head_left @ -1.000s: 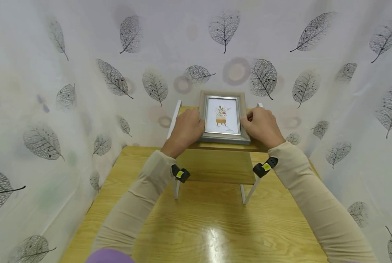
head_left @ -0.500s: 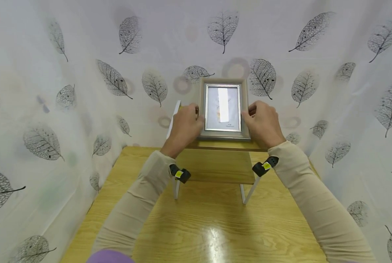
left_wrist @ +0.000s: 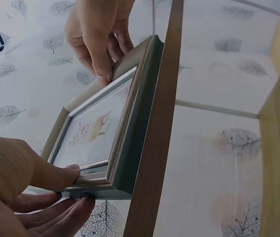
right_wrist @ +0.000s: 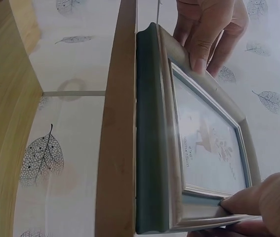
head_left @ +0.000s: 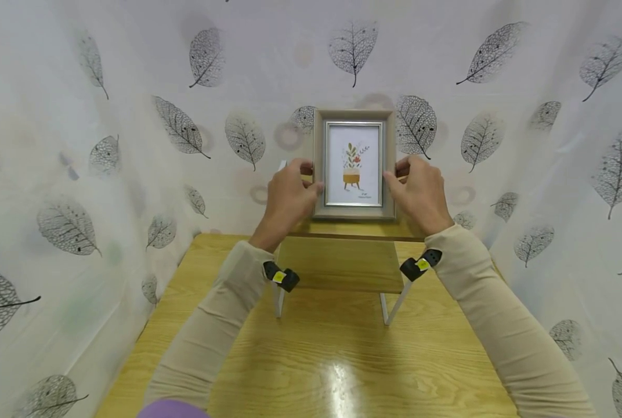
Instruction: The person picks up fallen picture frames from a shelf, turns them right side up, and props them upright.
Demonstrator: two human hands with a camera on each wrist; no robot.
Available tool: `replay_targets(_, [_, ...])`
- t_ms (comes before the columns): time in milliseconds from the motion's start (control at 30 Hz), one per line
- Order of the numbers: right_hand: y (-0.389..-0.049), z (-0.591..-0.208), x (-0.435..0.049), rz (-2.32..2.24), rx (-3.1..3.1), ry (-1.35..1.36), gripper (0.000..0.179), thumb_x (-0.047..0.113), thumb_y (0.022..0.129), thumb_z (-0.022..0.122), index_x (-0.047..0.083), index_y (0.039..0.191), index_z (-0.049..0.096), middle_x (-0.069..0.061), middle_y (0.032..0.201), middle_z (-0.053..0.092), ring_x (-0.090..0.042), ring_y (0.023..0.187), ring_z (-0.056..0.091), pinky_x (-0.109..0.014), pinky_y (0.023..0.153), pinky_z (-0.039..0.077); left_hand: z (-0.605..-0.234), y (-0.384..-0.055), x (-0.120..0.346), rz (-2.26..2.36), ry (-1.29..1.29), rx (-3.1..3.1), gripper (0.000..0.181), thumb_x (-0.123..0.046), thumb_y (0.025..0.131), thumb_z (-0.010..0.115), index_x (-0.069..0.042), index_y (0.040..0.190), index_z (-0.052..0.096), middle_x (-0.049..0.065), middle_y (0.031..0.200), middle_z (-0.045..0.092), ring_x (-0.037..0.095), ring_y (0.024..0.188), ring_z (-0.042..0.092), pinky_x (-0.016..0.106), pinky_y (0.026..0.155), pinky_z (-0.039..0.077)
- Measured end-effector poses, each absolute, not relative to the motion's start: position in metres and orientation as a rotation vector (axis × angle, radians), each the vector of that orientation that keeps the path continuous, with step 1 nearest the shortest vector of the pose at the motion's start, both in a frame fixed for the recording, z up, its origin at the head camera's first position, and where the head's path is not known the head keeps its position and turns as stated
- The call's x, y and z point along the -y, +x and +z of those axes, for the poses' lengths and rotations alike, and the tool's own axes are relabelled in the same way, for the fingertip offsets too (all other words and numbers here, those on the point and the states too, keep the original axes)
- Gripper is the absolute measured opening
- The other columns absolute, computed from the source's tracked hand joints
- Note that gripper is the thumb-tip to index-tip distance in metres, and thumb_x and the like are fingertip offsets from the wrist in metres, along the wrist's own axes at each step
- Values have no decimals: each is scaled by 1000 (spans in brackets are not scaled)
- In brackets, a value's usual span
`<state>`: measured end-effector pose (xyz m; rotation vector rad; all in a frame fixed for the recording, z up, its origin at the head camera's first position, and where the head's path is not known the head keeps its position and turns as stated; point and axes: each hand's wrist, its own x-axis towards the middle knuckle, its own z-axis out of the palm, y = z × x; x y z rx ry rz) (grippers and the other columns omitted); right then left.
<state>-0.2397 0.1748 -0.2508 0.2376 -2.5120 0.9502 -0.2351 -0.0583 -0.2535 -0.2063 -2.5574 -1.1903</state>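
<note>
Just tipped the frame up straighter on the shelf. Pinching one side with left hand, the other with right hand. Seems nearly stood up, not let go yet.

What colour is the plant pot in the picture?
The plant pot is orange-brown with a pale top, clearest in the head view.

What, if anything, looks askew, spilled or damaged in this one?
Nothing stands out. The picture frame looks intact and level in the head view, held at its sides by the left hand and right hand. The bright streak on the table looks like reflected light, not a spill.
</note>
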Motion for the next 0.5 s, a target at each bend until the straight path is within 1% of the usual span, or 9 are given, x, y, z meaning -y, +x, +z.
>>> replay_targets(133, [-237,-250,-174,961,2486,245,30,19,100,64,-7,114,61,-25,109,69,-38,98,69,-50,87,54,-253,-233,59,-1204,-202,2531,45,-16,92,76,-6,133,60,7,126,69,20,101,71,40,97,51])
replay_targets(333, [-236,-251,-173,946,2433,264,27,16,99,65,-7,111,61,-25,107,70,-39,95,71,-52,87,54,-253,-233,59,-1212,-201,2504,47,-17,91,78,-8,133,60,5,125,69,19,100,70,40,100,48])
replay_targets(500, [-236,-252,-172,944,2402,272,25,15,99,64,-8,110,60,-26,107,70,-40,94,71,-52,86,54,-254,-232,60,-1243,-217,2468,47,-16,90,79,-8,132,61,5,124,70,19,100,70,39,99,49])
